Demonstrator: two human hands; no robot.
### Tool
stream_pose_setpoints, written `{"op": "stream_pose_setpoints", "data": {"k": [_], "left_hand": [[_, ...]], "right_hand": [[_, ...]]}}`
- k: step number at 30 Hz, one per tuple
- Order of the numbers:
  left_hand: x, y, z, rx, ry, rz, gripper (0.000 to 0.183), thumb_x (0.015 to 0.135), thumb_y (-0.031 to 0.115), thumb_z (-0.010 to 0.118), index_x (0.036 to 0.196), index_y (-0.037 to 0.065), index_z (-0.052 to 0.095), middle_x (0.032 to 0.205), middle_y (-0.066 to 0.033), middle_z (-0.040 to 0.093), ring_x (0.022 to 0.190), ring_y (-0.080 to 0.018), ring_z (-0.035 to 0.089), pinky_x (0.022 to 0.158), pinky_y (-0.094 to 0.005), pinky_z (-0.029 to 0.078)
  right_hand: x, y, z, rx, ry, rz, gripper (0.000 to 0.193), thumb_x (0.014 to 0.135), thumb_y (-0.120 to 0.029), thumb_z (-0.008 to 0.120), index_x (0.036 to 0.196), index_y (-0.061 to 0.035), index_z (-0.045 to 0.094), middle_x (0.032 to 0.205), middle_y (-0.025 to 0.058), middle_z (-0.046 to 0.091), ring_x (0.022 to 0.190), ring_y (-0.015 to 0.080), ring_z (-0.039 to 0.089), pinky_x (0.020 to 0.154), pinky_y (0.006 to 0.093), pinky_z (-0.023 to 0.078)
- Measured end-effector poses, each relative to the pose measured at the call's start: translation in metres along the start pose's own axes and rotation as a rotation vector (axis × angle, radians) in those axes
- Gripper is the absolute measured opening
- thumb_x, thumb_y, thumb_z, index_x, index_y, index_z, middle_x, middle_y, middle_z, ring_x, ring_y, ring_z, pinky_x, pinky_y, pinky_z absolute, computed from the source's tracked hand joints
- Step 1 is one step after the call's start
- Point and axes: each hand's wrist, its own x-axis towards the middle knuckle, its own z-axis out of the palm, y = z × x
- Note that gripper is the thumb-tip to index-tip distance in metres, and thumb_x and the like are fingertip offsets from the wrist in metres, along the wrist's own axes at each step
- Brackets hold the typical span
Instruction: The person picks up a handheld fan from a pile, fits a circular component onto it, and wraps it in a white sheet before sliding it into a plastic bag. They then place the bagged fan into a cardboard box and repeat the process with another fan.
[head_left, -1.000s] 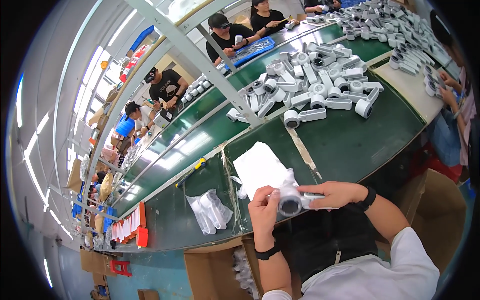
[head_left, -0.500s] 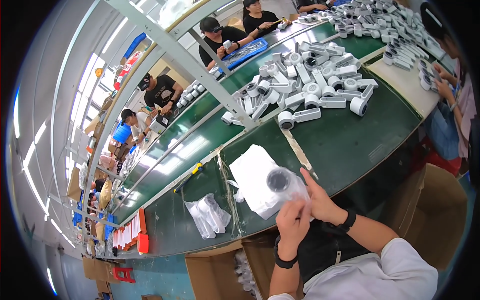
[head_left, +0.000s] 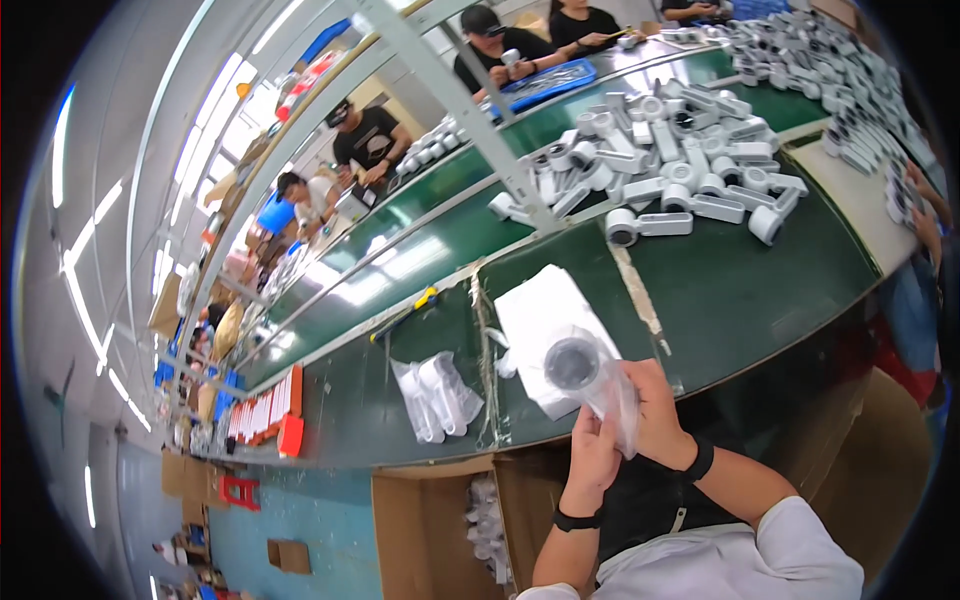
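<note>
In front of me is a white device with a round grey-black face (head_left: 573, 362), inside a clear plastic bag (head_left: 622, 410). My right hand (head_left: 655, 418) is closed round the bagged handle from the right. The fingers of my left hand (head_left: 592, 450) are closed on the lower left side of the bag. Beneath the device's head lies a stack of white sheets or bags (head_left: 540, 305) on the green table (head_left: 740, 310). To the left, a few bagged white devices (head_left: 437, 397) lie side by side.
A large pile of white devices (head_left: 665, 160) covers the table's far side. A yellow-and-black tool (head_left: 425, 298) and an orange box of white cards (head_left: 270, 415) are at left. Open cartons (head_left: 420, 520) stand below the edge. Co-workers sit across and at right.
My view has swung, so the table sits further right in it. The bagged device has come nearer to me, and its handle end now shows between my hands.
</note>
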Motion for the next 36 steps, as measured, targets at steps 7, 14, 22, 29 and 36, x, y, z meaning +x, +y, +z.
{"op": "stream_pose_setpoints", "data": {"k": [7,14,22,29,36], "left_hand": [[-0.013,0.03,-0.029,-0.322,0.109,0.063,0.039,0.101,0.015,0.049,0.138,0.007,0.041,0.134,-0.0096,0.052,0.119,-0.026,0.055,0.096,-0.0428,0.048],[-0.069,0.106,-0.113,0.223,0.708,0.474,0.026,0.096,0.012,0.058,0.119,-0.001,0.055,0.103,-0.0088,0.066,0.082,-0.0175,0.064,0.068,-0.03,0.052],[-0.053,0.18,-0.221,1.198,1.364,0.447,0.034,0.081,0.022,0.07,0.102,-0.004,0.063,0.088,-0.0163,0.065,0.081,-0.0293,0.063,0.074,-0.0381,0.048],[-0.01,0.154,-0.282,1.464,1.32,0.311,0.041,0.081,0.032,0.069,0.107,0.001,0.066,0.101,-0.0216,0.067,0.096,-0.0407,0.062,0.084,-0.0456,0.049],[0.005,0.164,-0.197,1.618,1.269,0.789,0.035,0.083,0.025,0.07,0.107,0.001,0.064,0.103,-0.0177,0.06,0.096,-0.0348,0.056,0.09,-0.0428,0.044]], "right_hand": [[0.003,-0.011,0.004,0.173,0.027,0.131,0.008,0.091,-0.002,0.059,0.093,0.0036,0.065,0.085,0.0101,0.063,0.069,0.0158,0.058,0.063,0.0269,0.046],[-0.019,0.012,-0.004,-0.038,-0.19,0.026,0.008,0.09,-0.002,0.06,0.086,0.0003,0.066,0.079,0.0069,0.064,0.068,0.0126,0.059,0.063,0.0258,0.047],[-0.009,0.112,-0.041,0.008,-0.21,0.381,0.021,0.097,-0.017,0.058,0.1,0.0036,0.064,0.075,-0.002,0.054,0.067,0.0039,0.045,0.057,0.0197,0.035],[-0.008,0.099,-0.038,0.065,-0.181,0.426,0.021,0.097,-0.017,0.059,0.098,0.0027,0.064,0.073,-0.0031,0.054,0.062,0.0034,0.044,0.055,0.0197,0.035],[-0.01,0.099,-0.041,0.032,-0.159,0.409,0.019,0.096,-0.017,0.06,0.097,0.0016,0.064,0.072,-0.0038,0.053,0.062,0.0033,0.044,0.055,0.0196,0.034]]}}
